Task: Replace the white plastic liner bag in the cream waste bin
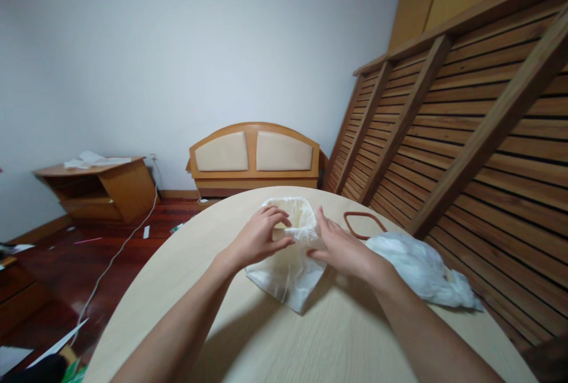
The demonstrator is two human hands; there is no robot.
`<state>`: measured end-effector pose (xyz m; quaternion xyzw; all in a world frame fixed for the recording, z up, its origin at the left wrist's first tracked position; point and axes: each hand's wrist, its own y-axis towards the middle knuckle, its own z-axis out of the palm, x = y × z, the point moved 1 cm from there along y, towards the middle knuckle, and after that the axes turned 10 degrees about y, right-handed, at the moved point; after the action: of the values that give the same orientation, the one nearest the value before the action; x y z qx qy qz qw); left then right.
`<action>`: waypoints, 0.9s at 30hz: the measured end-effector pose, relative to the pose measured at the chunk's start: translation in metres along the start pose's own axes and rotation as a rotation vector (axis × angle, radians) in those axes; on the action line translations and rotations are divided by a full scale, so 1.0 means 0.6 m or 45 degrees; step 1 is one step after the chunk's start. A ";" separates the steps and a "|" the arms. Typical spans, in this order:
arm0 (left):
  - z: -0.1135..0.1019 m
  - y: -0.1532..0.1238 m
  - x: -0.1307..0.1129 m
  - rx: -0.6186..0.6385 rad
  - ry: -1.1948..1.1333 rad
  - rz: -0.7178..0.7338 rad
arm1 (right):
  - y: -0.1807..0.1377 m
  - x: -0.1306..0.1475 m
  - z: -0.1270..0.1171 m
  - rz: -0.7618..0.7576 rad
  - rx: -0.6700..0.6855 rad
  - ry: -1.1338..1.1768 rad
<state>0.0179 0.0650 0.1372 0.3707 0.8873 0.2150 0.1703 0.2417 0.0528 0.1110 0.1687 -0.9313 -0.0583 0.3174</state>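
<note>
A white bag (284,273) stands on the round table with its mouth spread wide at the top, the rim looking folded over. At the left side of that mouth is my left hand (261,235), its fingers curved over the rim and the thumb outside, with a gap between the tips. My right hand (341,247) lies along the bag's right side, fingers stretched up by the rim and thumb apart against the bag's front. Whether anything lies inside the bag cannot be made out.
On the right of the table (177,288) are an orange-brown rounded frame (375,217) and a crumpled whitish plastic bag (421,267). A slatted wooden panel (444,134) leans close by on the right. Behind stand a headboard (252,174) and a low cabinet (128,187).
</note>
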 end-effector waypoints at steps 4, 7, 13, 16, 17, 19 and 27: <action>-0.008 0.001 0.000 0.013 0.027 -0.055 | -0.006 0.018 -0.016 -0.096 -0.038 -0.032; -0.002 0.002 0.001 0.038 0.076 -0.061 | -0.006 0.041 -0.012 -0.213 -0.060 -0.059; 0.007 0.001 0.002 0.053 0.065 -0.050 | -0.008 0.055 -0.004 -0.141 0.055 -0.173; -0.002 0.000 -0.005 0.083 0.028 -0.005 | -0.014 0.058 -0.013 -0.148 0.096 -0.210; -0.007 0.000 -0.006 0.085 0.004 0.006 | -0.016 0.060 -0.017 -0.149 0.111 -0.220; -0.015 0.000 -0.006 0.023 -0.067 -0.014 | -0.022 0.063 -0.024 -0.131 0.140 -0.235; 0.015 0.005 0.043 -0.191 -0.468 -0.470 | -0.055 0.086 -0.040 -0.039 0.283 -0.297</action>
<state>0.0065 0.0879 0.1272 0.2218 0.8757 0.1745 0.3919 0.2275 0.0037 0.1523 0.2090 -0.9599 0.0211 0.1858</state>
